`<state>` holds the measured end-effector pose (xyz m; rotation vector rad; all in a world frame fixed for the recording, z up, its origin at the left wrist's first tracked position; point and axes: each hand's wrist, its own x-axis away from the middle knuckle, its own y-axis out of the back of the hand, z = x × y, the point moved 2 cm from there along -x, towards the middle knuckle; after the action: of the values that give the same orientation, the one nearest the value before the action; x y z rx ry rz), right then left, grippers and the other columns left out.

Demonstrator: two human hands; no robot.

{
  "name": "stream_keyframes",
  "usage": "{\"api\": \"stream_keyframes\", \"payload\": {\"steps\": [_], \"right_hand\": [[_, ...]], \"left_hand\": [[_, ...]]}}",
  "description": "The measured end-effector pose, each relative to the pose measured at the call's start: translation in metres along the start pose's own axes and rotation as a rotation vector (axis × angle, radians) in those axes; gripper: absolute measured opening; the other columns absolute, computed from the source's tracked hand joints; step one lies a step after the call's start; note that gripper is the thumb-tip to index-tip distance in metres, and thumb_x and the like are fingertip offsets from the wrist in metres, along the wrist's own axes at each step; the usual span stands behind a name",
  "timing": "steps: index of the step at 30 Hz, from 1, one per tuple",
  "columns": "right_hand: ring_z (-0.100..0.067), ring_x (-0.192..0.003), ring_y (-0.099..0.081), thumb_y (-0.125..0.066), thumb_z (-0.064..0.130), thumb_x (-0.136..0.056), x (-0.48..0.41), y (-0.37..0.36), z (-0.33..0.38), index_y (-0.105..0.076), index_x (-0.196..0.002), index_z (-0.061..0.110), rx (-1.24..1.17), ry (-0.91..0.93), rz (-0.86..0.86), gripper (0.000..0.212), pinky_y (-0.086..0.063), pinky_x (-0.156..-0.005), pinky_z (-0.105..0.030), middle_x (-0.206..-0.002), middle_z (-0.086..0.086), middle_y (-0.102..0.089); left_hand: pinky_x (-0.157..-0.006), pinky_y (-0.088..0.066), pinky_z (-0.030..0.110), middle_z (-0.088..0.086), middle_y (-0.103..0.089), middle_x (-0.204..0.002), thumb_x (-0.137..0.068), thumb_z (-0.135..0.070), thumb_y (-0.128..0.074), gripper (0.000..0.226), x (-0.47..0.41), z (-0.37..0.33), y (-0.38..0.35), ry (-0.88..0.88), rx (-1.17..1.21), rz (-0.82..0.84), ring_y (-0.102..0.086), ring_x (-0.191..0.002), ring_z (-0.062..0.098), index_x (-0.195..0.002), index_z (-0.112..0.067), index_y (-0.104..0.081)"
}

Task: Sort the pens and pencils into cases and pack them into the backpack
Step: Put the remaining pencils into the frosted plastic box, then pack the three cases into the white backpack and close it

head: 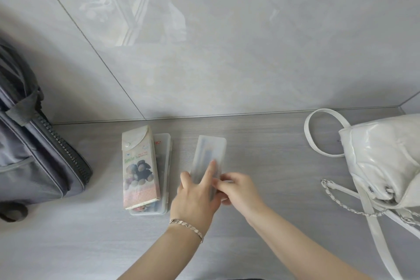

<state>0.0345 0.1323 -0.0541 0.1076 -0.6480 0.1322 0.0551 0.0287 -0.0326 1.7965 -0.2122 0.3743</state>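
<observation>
Frosted case (209, 151) is flat on the surface (277, 166), roughly mid-frame, long side pointing away from the person, with both hands working its near end. Left hand (195, 196), the one with the bracelet (186, 226), has its thumb on the case's left edge and a straight index finger lying along the lid. I'd guess that's to pin it down so it doesn't skate around. Right hand (241, 191) comes in from the other side with its fingers (221, 183) curled tight on the near right corner, pinching it. Looks like the lid's being snapped shut or popped, can't tell which. Something dark shows through the plastic, too blurry to say pens or pencils.

So the case sits right under and between the fingers, far end sticking out past them.

Bear case (138, 166) lies on a clear case (167, 166) just to the left, not touching the frosted one. Grey backpack (34, 161) is well off left, white bag (381, 157) well off right. Nothing looks packed yet.
</observation>
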Motion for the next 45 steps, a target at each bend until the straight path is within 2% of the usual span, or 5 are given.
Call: {"api": "stream_keyframes", "payload": {"steps": [11,17,29,33,45], "right_hand": [[-0.019,-0.074,-0.058,-0.046,0.008,-0.091,-0.021,0.032,-0.019,-0.050,-0.070,0.024,0.284,0.023,-0.039,0.026,-0.038,-0.058,-0.017,-0.084,-0.012,-0.065],[-0.015,-0.074,-0.057,-0.047,0.009,-0.092,-0.017,0.061,-0.030,-0.049,-0.072,0.026,0.391,0.033,0.001,0.026,-0.038,-0.054,-0.011,-0.086,-0.006,-0.063],[-0.008,-0.093,-0.057,-0.062,0.015,-0.086,0.040,0.216,0.005,-0.065,-0.097,0.021,0.699,0.288,-0.326,0.013,-0.040,-0.078,-0.010,-0.096,0.008,-0.062],[-0.018,-0.101,-0.050,-0.075,0.025,-0.075,0.062,0.293,0.008,-0.067,-0.097,0.013,0.954,0.323,-0.568,0.026,-0.037,-0.087,-0.031,-0.097,0.000,-0.056],[-0.012,-0.095,-0.037,-0.084,0.034,-0.060,0.066,0.353,-0.024,-0.066,-0.096,0.014,1.143,0.311,-0.408,0.045,-0.022,-0.091,-0.023,-0.097,0.003,-0.048]], "left_hand": [[-0.072,-0.047,0.027,0.023,-0.034,-0.130,-0.096,-0.042,-0.032,0.062,-0.070,0.029,-0.021,0.123,-0.360,0.134,-0.049,-0.108,0.030,-0.146,-0.035,0.005],[-0.103,-0.036,0.041,0.032,-0.026,-0.145,-0.097,-0.044,-0.026,0.061,-0.066,0.013,-0.022,0.079,-0.573,0.189,-0.033,-0.131,0.040,-0.148,-0.018,-0.004],[-0.092,-0.040,0.038,0.008,-0.050,-0.131,-0.096,-0.038,-0.032,0.043,-0.036,-0.122,-0.003,-0.534,-0.349,0.264,-0.051,-0.118,0.030,-0.132,-0.016,-0.038],[-0.091,-0.041,0.037,0.007,-0.049,-0.132,-0.096,-0.038,-0.032,0.043,-0.030,-0.158,-0.008,-0.587,-0.344,0.277,-0.051,-0.117,0.030,-0.134,-0.018,-0.036],[-0.100,-0.041,0.035,0.002,-0.050,-0.133,-0.095,-0.040,-0.033,0.043,-0.020,-0.168,-0.019,-0.561,-0.305,0.338,-0.050,-0.122,0.023,-0.135,-0.024,-0.036]]}}
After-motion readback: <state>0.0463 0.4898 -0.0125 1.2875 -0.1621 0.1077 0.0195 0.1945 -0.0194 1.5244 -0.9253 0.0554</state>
